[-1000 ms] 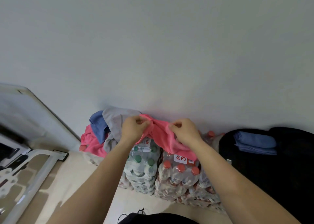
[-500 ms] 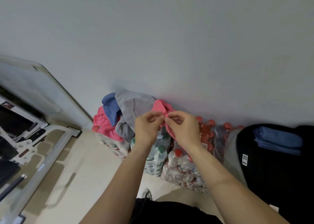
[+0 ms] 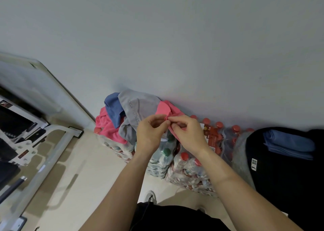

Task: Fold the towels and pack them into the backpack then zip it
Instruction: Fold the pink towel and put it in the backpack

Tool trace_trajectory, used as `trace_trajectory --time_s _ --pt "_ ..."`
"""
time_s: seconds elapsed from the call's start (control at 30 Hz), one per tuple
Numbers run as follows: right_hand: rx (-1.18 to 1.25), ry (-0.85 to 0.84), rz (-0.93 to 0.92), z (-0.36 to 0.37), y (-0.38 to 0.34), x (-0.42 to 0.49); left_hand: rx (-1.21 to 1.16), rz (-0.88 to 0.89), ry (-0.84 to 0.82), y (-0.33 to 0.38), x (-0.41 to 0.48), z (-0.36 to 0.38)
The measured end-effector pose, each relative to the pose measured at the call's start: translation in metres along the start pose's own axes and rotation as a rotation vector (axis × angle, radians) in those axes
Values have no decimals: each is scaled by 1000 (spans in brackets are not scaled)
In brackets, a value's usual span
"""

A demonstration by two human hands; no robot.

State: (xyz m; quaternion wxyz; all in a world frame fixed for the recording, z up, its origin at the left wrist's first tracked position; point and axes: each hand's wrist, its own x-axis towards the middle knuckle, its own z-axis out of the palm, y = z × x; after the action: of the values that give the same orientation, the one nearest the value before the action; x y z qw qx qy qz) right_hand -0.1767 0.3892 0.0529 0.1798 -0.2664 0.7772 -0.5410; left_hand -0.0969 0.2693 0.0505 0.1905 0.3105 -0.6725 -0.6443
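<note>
1. I see both hands raised in front of me, close together over the packs of water bottles (image 3: 190, 167) that stand on the floor (image 3: 84, 160) against the wall.
2. The left hand (image 3: 149, 134) has its fingers curled, thumb and forefinger pinching an edge of the pink towel (image 3: 164, 108).
3. The right hand (image 3: 190, 137) pinches the same edge just beside the left. The two sets of fingers nearly touch, and the cloth is gathered between them.
4. The pink towel hangs bunched from that grip, with part of it hidden behind the right hand.
5. Behind the hands a loose heap of towels lies on top of the bottle packs: a grey towel (image 3: 138, 106) with faint lettering, a blue towel (image 3: 113, 108) to its left, and a second pink towel (image 3: 107, 128) underneath.
6. The black backpack (image 3: 280, 187) sits at the right, just beside the bottle packs, with a white barcode label on it.
7. A folded blue towel (image 3: 289, 144) rests on the backpack's dark fabric. I cannot tell whether it lies inside an open compartment or on top.
8. At the left stands a white metal frame (image 3: 57, 143).
</note>
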Motion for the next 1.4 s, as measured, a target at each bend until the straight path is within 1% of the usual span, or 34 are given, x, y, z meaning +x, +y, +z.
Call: trace_trajectory --time_s 0.1,0.17,0.2,0.23,0.37,0.43,0.5,0.6,0.73,0.87,0.97,1.07,1.13,1.27,1.4 --pt "-104 6 5 -1 4 7 101 8 26 -3 1 -8" --pt "-214 46 -7 -5 5 19 174 19 -7 -4 1 -17" --pt "-287 31 -39 -6 5 27 202 22 -40 -5 1 -22" --pt "-370 -25 -77 -7 7 37 225 27 -71 -5 1 -27" --pt "-675 -395 -221 8 12 72 291 69 -149 1 0 -54" --pt "-762 -499 -273 20 12 83 322 84 -185 6 2 -68" --pt "-818 -544 -290 28 6 91 341 86 -190 12 4 -83" --pt "-856 -531 -296 29 -4 102 373 105 -95 20 11 -108" --pt "-944 -481 -301 16 -13 112 400 139 132 26 31 -136" --pt "-922 -427 -191 -11 -14 117 386 174 335 38 51 -144" --pt "-869 -380 -83 -37 -12 114 385 169 387 44 67 -145" --pt "-789 -345 -28 -61 -10 106 407 157 387 49 80 -138" --pt "-666 -329 -12 -75 -14 98 430 145 371 49 89 -131" --pt "-444 -388 -37 -92 -34 76 485 129 299 46 106 -115" --pt "-412 -447 -73 -99 -44 58 525 134 233 48 118 -96"
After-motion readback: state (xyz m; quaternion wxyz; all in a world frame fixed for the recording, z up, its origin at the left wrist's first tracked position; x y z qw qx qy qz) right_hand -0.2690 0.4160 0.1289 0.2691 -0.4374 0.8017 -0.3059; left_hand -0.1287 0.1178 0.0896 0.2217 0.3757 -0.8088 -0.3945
